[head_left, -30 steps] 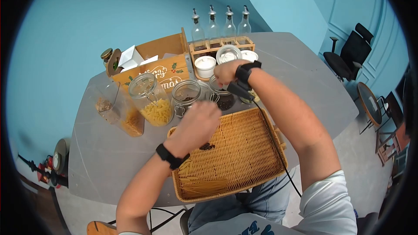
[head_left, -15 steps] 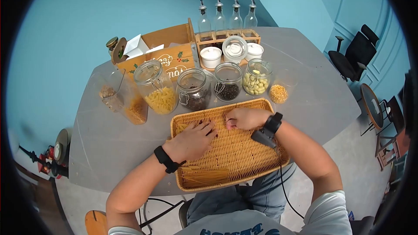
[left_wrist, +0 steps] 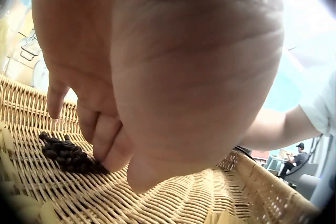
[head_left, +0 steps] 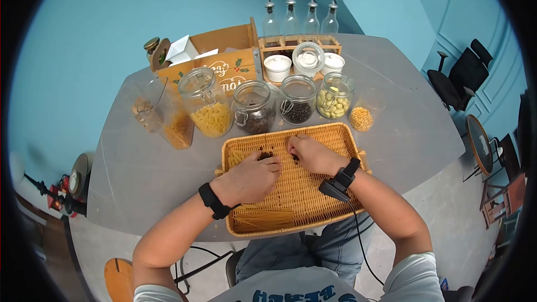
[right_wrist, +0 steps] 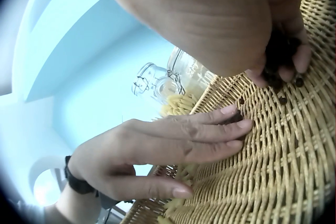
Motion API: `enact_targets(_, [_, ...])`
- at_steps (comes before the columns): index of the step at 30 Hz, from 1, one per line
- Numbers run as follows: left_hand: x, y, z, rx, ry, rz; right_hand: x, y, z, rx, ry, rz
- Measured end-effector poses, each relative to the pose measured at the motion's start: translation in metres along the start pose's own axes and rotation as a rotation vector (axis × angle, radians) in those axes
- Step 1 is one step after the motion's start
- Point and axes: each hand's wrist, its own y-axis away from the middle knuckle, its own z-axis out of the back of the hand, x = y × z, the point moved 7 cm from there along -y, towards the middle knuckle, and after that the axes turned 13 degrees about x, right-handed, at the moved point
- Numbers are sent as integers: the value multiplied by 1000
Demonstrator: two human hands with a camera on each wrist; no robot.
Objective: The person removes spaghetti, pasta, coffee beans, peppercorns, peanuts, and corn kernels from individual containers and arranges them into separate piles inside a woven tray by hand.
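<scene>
Black peppercorns [right_wrist: 281, 58] are gathered in the curled fingers of my right hand [head_left: 316, 155], low over the far middle of the wicker basket [head_left: 319, 196]. A few loose ones lie on the weave under those fingertips. My left hand [head_left: 249, 179] is palm down in the basket's left half, its fingers extended and their tips at a small heap of dark coffee beans [left_wrist: 65, 153]. Pasta tubes [head_left: 235, 158] lie along the basket's left side, partly covered by the left hand. Spaghetti strands [head_left: 263, 219] lie at the near left.
Behind the basket stand jars of pasta [head_left: 211, 118], coffee beans [head_left: 254, 118], peppercorns [head_left: 297, 110] and pale green beans [head_left: 334, 105]. A container of corn kernels [head_left: 361, 118] is at the right. Farther back are a wooden box [head_left: 226, 67], white pots [head_left: 278, 69] and glass bottles [head_left: 291, 22].
My right hand has come from the peppercorn jar down into the basket, and peppercorns now show under it. My left hand has lowered to the coffee beans and stayed there.
</scene>
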Motion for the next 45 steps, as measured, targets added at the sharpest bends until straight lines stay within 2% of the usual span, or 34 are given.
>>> enact_targets(8, [1, 0, 5, -50, 15, -21, 17, 20, 24, 110, -35, 30])
enact_targets(10, [0, 0, 10, -5, 45, -20, 23, 32, 36, 112, -119, 21])
enact_targets(13, [3, -3, 7, 12, 34, -10, 21, 50, 45, 98, -71, -10])
enact_targets(17, [-1, -5, 6, -102, 71, -12, 20, 71, 21, 123, 9, -79])
enact_targets(19, [-5, -6, 2, -145, 36, 16, 16, 70, -8, 204, 245, -158])
enact_targets(20, [-7, -8, 2, -146, 34, 13, 10, 66, -19, 270, 274, -195])
enact_targets(22, [-7, -14, -7, -11, 64, 61, 16, 62, -26, 244, 255, -176])
enact_targets(24, [-8, -16, -10, -9, 74, 56, 21, 58, -31, 219, 204, -104])
enact_targets(28, [-5, -16, -10, -40, 75, 55, 22, 53, -18, 219, 155, -116])
enact_targets(31, [-6, -15, -6, -36, 68, 59, 10, 48, -7, 158, 187, -203])
enact_targets(34, [-5, -17, -7, 1, 67, 104, 9, 45, -13, 220, 224, -141])
enact_targets(36, [-3, -18, -9, -1, 82, 103, 19, 51, -13, 248, 47, 14])
enact_targets(37, [-1, -18, -10, -2, 97, 103, 23, 58, -9, 254, 48, 15])
enact_targets(39, [-1, -18, -10, -7, 104, 96, 28, 75, 10, 140, 61, -40])
enact_targets(41, [0, -18, -11, -11, 106, 86, 27, 90, 2, 165, 131, -105])
enact_targets(43, [2, -20, -12, -14, 123, 69, 25, 104, -16, 303, 251, -234])
enact_targets(45, [4, -20, -12, -19, 127, 62, 28, 106, -33, 307, 331, -217])
